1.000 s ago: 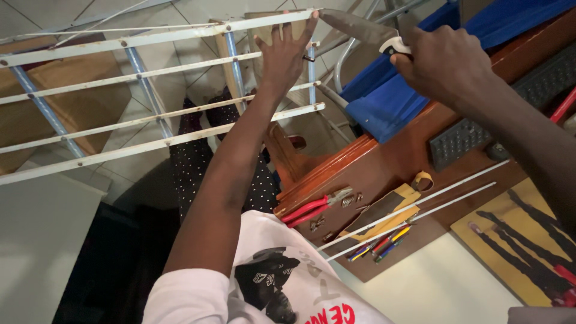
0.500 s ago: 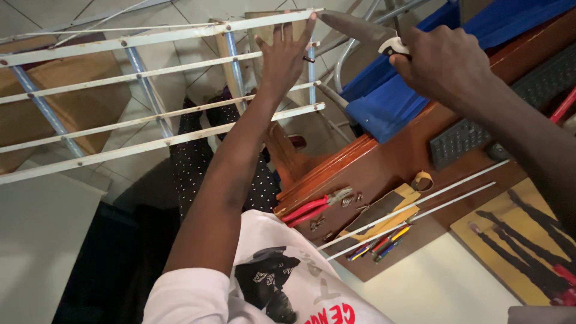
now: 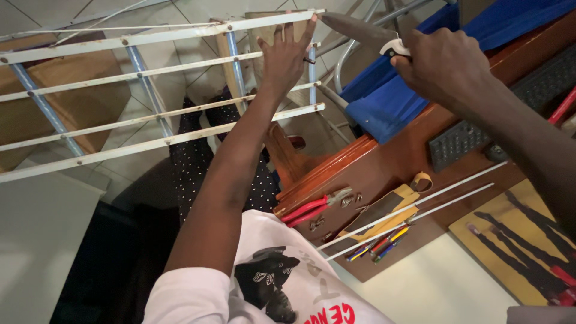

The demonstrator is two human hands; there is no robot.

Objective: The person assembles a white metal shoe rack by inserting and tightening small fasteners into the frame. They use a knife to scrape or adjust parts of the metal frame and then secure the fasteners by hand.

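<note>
My left hand (image 3: 287, 57) is bracing open against the white rack (image 3: 159, 37) at its end. My right hand (image 3: 441, 63) is gripping a grey tool (image 3: 360, 31), tip touching the rack's corner.

I see a reddish-brown wooden desk (image 3: 384, 165) running toward two o'clock, carrying red-handled pliers (image 3: 312, 207), coloured pens (image 3: 378, 245), two thin white rods (image 3: 414, 219) and a black keyboard (image 3: 480, 129).

Right hand (image 3: 447, 63): fingers wrapped round tool handle, grip end hidden; grey blade (image 3: 354, 29) tip meets left hand (image 3: 288, 54), contact point unclear. White rack (image 3: 150, 90) cut off at left edge. Small parts by red pliers (image 3: 309, 208) too small to identify
</note>
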